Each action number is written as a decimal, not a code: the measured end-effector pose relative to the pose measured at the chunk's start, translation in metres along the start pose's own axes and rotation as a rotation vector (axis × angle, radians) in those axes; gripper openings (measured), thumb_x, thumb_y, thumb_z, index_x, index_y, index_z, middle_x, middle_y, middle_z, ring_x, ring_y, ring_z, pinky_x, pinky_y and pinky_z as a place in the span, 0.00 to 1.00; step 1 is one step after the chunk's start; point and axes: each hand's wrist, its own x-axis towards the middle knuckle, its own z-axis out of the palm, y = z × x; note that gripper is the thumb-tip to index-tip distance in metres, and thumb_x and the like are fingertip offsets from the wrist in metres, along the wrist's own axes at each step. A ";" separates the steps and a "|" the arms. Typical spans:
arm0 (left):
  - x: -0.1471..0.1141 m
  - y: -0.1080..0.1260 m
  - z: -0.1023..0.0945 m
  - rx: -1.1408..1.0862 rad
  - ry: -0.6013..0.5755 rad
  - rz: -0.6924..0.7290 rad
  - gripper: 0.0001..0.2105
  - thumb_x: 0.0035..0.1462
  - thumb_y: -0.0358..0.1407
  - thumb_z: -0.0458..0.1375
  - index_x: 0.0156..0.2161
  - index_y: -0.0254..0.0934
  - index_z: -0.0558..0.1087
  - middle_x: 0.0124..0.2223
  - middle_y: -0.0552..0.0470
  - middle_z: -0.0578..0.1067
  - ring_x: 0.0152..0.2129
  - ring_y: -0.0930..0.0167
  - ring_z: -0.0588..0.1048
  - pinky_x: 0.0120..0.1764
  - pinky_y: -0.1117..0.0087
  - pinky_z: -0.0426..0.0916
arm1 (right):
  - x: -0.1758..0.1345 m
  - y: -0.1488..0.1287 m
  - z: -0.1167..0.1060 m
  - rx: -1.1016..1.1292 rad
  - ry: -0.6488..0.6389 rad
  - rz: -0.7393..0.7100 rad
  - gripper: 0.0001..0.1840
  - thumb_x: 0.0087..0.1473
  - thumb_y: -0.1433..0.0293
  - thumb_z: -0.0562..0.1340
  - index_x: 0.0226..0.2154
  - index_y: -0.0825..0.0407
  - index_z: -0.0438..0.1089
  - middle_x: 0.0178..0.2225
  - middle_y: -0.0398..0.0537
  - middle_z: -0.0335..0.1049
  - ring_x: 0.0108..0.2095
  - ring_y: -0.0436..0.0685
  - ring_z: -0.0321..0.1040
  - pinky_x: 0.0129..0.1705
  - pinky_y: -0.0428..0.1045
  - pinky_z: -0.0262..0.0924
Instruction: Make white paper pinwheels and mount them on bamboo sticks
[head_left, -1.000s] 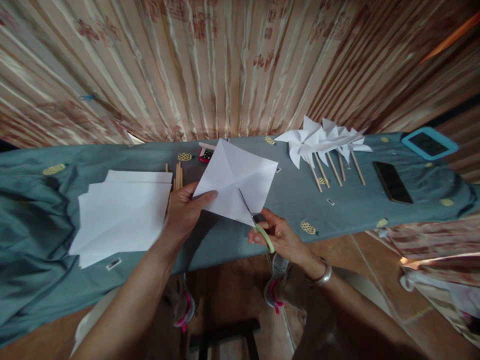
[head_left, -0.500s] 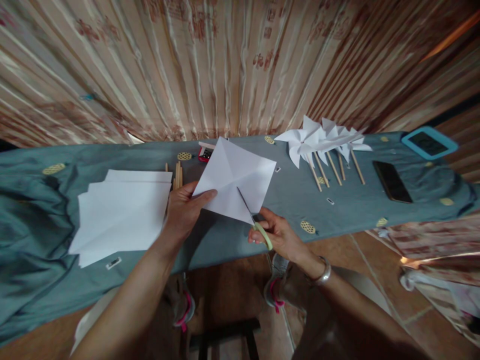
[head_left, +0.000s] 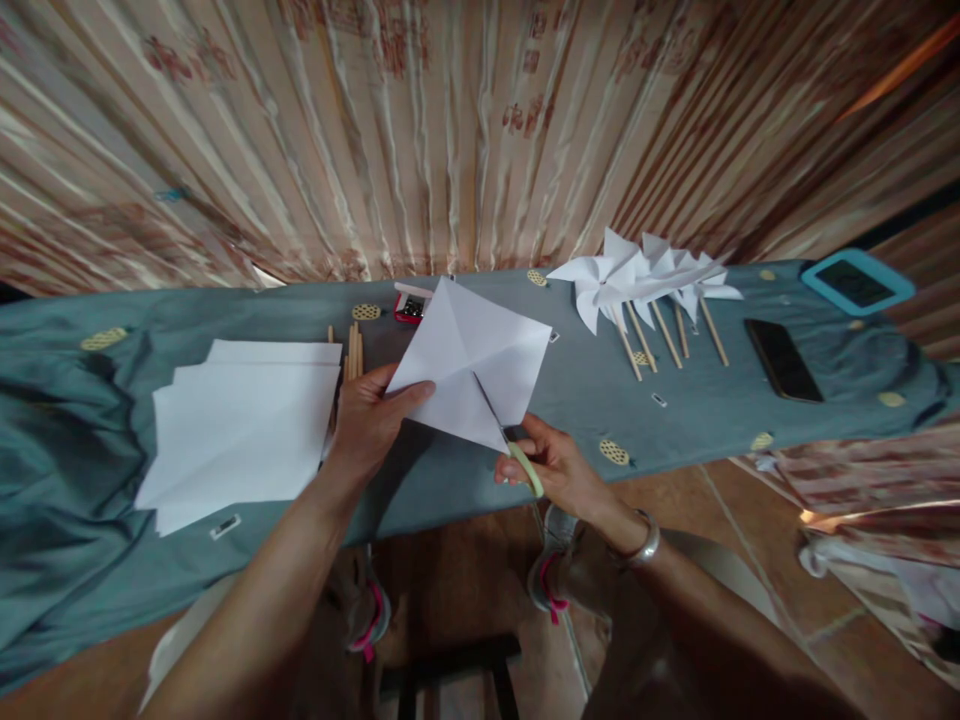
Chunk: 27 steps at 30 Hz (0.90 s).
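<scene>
A creased white square of paper (head_left: 480, 335) is held above the cloth-covered table, one corner pointing away from me. My left hand (head_left: 373, 415) pinches its left corner, thumb on top. In my right hand (head_left: 559, 465) is a pair of scissors (head_left: 526, 468) with pale green handles. Their dark blade lies over the paper, running from the near corner towards the middle; the other blade is hidden beneath the sheet. My right fingers are wrapped round the handles.
Stacked white paper (head_left: 244, 430) lies at left, beside wooden sticks (head_left: 357, 350). A red box (head_left: 409, 308) of small dark items sits behind the held sheet. Paper pinwheels (head_left: 604, 285) on sticks, a phone (head_left: 783, 360) and a blue-framed tablet (head_left: 859, 282) lie at right. A curtain (head_left: 465, 140) hangs behind.
The hands, paper and scissors hold almost the same position. The whole view has shifted very slightly.
</scene>
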 end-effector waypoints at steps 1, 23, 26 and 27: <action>0.000 0.000 0.000 0.003 0.000 0.000 0.17 0.32 0.38 0.72 0.31 0.34 0.80 0.27 0.52 0.79 0.22 0.68 0.74 0.29 0.69 0.69 | 0.000 0.000 0.000 0.003 0.001 0.003 0.33 0.41 0.55 0.71 0.46 0.51 0.64 0.22 0.38 0.69 0.21 0.47 0.63 0.22 0.43 0.54; -0.001 0.001 0.001 -0.002 0.012 -0.005 0.17 0.30 0.37 0.72 0.31 0.34 0.80 0.26 0.52 0.79 0.23 0.68 0.74 0.29 0.69 0.69 | 0.001 -0.001 -0.001 0.013 -0.019 0.036 0.33 0.42 0.60 0.72 0.49 0.50 0.64 0.20 0.36 0.68 0.22 0.49 0.66 0.25 0.44 0.60; -0.001 0.000 0.002 -0.004 0.017 -0.004 0.18 0.30 0.38 0.72 0.31 0.34 0.80 0.27 0.52 0.79 0.23 0.68 0.75 0.30 0.68 0.70 | 0.000 -0.001 -0.001 -0.005 -0.036 0.026 0.33 0.44 0.58 0.71 0.50 0.50 0.63 0.22 0.37 0.69 0.23 0.49 0.66 0.25 0.44 0.60; -0.001 -0.001 0.002 -0.011 0.017 -0.005 0.18 0.30 0.38 0.72 0.32 0.34 0.80 0.27 0.52 0.79 0.23 0.68 0.75 0.30 0.68 0.70 | 0.000 -0.001 -0.001 -0.013 -0.043 0.014 0.33 0.45 0.58 0.70 0.50 0.50 0.62 0.23 0.38 0.69 0.23 0.49 0.66 0.25 0.44 0.60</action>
